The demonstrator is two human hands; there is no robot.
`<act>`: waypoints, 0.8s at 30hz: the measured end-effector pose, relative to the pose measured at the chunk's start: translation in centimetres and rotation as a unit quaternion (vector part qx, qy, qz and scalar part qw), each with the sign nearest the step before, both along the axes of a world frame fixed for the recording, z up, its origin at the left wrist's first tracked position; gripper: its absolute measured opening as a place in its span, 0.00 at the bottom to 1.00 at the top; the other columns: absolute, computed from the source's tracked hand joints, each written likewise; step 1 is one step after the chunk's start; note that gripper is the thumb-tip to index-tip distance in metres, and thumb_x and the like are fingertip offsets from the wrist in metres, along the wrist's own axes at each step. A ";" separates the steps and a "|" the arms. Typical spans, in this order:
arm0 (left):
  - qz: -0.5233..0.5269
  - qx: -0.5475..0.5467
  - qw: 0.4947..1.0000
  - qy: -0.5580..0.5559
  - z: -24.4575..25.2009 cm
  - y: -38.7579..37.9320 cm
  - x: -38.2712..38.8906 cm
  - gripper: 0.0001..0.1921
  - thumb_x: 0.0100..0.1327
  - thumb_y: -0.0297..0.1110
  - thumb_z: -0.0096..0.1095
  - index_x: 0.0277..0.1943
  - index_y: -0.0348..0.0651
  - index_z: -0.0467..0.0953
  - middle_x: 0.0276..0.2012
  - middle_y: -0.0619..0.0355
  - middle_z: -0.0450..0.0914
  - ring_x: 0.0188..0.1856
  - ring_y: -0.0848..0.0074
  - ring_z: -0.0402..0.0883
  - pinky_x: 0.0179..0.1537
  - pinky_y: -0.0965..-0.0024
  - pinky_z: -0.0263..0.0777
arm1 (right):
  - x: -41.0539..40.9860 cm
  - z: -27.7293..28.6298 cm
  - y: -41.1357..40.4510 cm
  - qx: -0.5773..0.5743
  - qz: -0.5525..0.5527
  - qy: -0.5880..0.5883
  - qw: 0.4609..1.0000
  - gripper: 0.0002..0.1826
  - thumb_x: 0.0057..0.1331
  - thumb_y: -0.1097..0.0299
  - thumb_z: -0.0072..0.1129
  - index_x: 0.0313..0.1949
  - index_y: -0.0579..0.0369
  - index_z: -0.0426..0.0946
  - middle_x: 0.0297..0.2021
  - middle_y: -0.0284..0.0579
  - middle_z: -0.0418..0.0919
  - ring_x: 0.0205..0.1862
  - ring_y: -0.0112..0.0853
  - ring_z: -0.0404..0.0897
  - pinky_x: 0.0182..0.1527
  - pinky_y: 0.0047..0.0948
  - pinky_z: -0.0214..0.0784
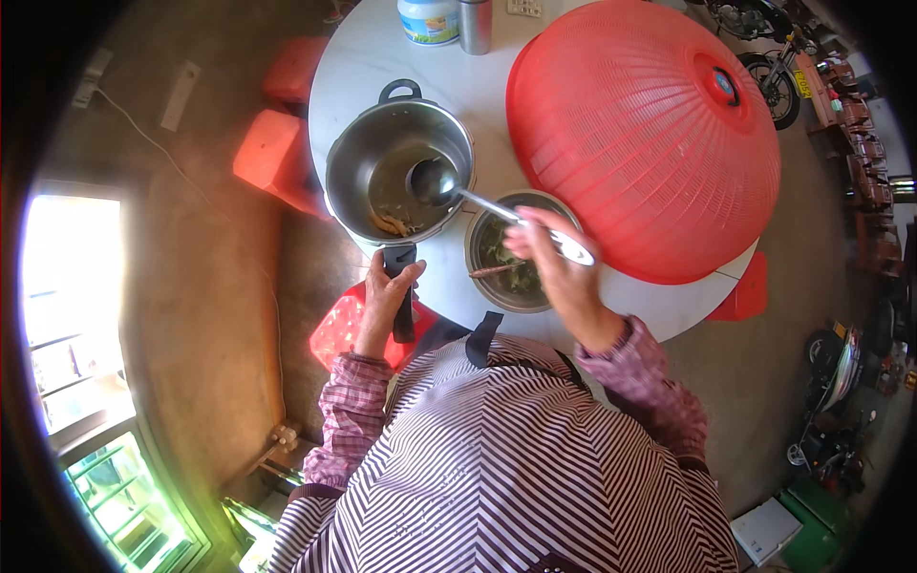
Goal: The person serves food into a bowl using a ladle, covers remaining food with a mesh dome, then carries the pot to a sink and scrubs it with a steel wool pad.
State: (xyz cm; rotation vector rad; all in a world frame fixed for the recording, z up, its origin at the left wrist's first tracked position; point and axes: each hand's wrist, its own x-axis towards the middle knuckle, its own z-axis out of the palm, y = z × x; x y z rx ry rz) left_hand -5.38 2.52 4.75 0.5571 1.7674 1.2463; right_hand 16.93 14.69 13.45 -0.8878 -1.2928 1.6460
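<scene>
My left hand (387, 292) grips the black handle (402, 315) of a metal pot (344, 161) at the front left of the table. Shallow liquid and some brownish solid pieces (390, 225) lie in the pot's bottom. In my right hand (555, 258) is the handle of a metal ladle (494, 205); its bowl is tilted inside the pot, above the liquid. Beneath my right hand stands a round metal bowl (481, 283) holding leafy greens (517, 276) in liquid. A brown utensil handle (494, 270) crosses the bowl's rim. My hand hides part of this bowl.
A large red mesh food cover (645, 143) takes up the right side of the round white table (344, 79). A white-and-blue tub (430, 21) and a steel flask (475, 27) stand at the back. Red stools (276, 154) surround the table; a motorcycle (770, 75) is parked beyond.
</scene>
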 end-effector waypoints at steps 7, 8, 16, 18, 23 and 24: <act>0.001 -0.001 1.000 0.027 -0.2 0.0 0.2 0.18 0.55 0.35 0.71 0.43 0.34 0.73 0.26 0.57 0.77 0.23 0.78 0.76 0.24 0.73 0.72 | -7.7 -5.3 2.3 0.056 0.033 -0.048 0.997 0.11 0.68 0.67 0.62 0.43 0.64 0.79 0.27 0.44 0.82 0.30 0.24 0.82 0.33 0.25 0.75; 0.003 0.001 1.000 0.027 -0.1 0.1 0.3 0.17 0.56 0.35 0.71 0.43 0.34 0.73 0.26 0.57 0.77 0.24 0.78 0.76 0.24 0.73 0.72 | -8.2 -5.5 2.6 0.082 0.035 -0.079 0.993 0.12 0.67 0.65 0.63 0.42 0.63 0.79 0.26 0.46 0.82 0.28 0.27 0.82 0.32 0.28 0.74; 0.005 0.012 1.000 0.006 -0.7 0.0 0.2 0.17 0.58 0.32 0.70 0.45 0.35 0.72 0.30 0.58 0.78 0.28 0.79 0.77 0.30 0.74 0.73 | -9.2 -6.2 2.4 0.039 0.042 -0.129 0.990 0.19 0.64 0.60 0.68 0.45 0.65 0.79 0.25 0.41 0.80 0.28 0.21 0.77 0.32 0.21 0.72; -0.008 -0.002 1.000 0.000 -0.8 0.2 0.3 0.18 0.58 0.32 0.70 0.46 0.35 0.72 0.31 0.58 0.78 0.28 0.78 0.77 0.31 0.74 0.73 | -9.0 -5.4 2.0 0.027 0.048 -0.149 0.987 0.20 0.62 0.60 0.69 0.45 0.66 0.79 0.25 0.43 0.82 0.27 0.22 0.78 0.31 0.21 0.72; -0.010 -0.006 1.000 0.016 -1.5 0.3 0.3 0.17 0.61 0.35 0.68 0.48 0.38 0.71 0.28 0.58 0.78 0.26 0.78 0.78 0.25 0.75 0.76 | -8.3 -6.1 0.4 0.053 0.101 -0.135 0.984 0.22 0.63 0.60 0.67 0.47 0.67 0.78 0.30 0.52 0.85 0.32 0.27 0.84 0.34 0.25 0.76; -0.009 -0.006 1.000 0.013 -1.5 0.2 0.3 0.16 0.61 0.34 0.68 0.48 0.38 0.71 0.28 0.58 0.77 0.26 0.78 0.78 0.25 0.75 0.76 | -8.1 -6.1 0.0 0.066 0.110 -0.147 0.981 0.23 0.63 0.60 0.67 0.48 0.67 0.77 0.30 0.53 0.85 0.32 0.29 0.85 0.34 0.26 0.77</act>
